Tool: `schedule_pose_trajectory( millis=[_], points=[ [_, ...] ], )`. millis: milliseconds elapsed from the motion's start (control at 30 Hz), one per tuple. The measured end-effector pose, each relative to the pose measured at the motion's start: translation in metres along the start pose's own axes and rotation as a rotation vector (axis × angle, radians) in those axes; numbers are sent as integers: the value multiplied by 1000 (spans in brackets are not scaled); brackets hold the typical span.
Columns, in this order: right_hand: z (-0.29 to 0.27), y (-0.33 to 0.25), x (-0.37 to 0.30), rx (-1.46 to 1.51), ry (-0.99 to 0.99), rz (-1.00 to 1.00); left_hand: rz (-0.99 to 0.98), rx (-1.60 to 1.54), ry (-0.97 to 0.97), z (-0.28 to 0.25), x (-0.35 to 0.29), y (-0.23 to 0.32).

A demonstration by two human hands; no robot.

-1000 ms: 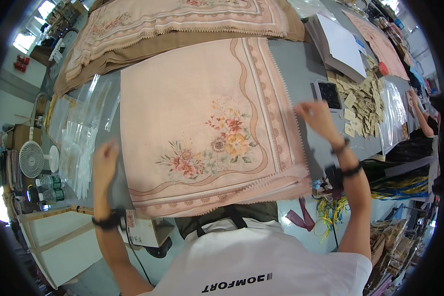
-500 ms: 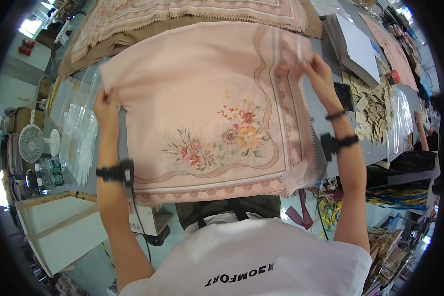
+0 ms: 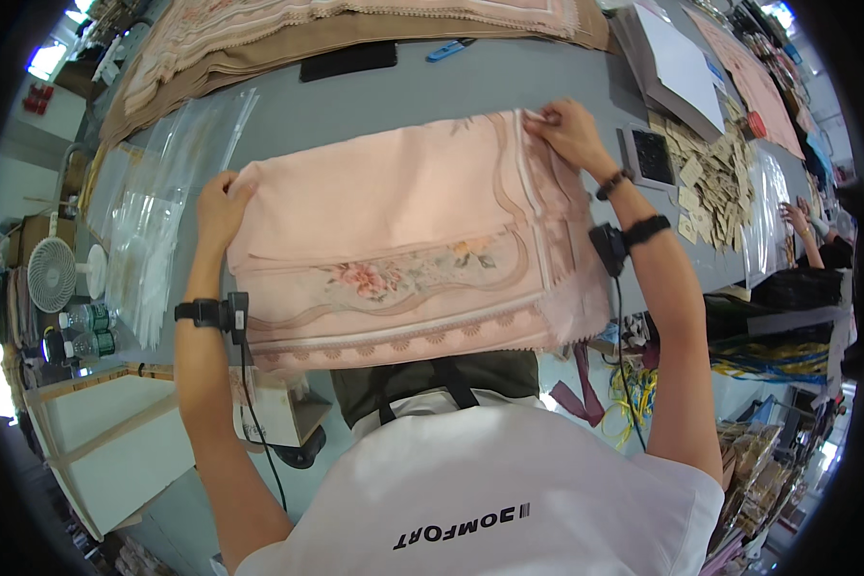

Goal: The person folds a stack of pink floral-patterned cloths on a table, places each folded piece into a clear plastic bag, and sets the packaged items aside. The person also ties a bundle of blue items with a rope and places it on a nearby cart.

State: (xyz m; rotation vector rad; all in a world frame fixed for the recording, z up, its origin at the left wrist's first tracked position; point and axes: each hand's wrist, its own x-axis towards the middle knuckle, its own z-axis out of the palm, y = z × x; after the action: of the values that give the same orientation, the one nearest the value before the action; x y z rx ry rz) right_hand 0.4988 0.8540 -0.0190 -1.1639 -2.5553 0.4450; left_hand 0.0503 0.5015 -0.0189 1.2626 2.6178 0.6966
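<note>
Pink cloth [image 3: 384, 202], far corners between fingers [image 3: 553, 115]

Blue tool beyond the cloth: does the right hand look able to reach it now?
Probably, if it lets go: the right hand pinches the cloth, but nothing visible blocks the way over the table to the blue tool.

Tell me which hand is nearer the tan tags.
Right. The right hand grips the pink cloth left of the tan tags; the left hand is farther left, at the cloth's opposite end.
</note>
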Motion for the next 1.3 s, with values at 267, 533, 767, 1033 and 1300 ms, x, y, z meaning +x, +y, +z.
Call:
schedule_pose_trajectory(
  millis=[267, 533, 767, 1033, 1300],
  points=[
    [-52, -38, -65, 563, 346, -105, 128, -663, 411, -39, -53, 14],
    [-44, -52, -179, 317, 182, -256, 236, -137, -62, -28, -204, -23],
    [-17, -68, -188, 208, 53, -160, 143, -89, 166, -6, -210, -9],
    [-54, -6, -216, 209, 156, 82, -371, -70, -64, -25, -195, 13],
    [-34, -28, -195, -36, 178, 100, 10, -812, 248, 7, -151, 129]
  ],
)
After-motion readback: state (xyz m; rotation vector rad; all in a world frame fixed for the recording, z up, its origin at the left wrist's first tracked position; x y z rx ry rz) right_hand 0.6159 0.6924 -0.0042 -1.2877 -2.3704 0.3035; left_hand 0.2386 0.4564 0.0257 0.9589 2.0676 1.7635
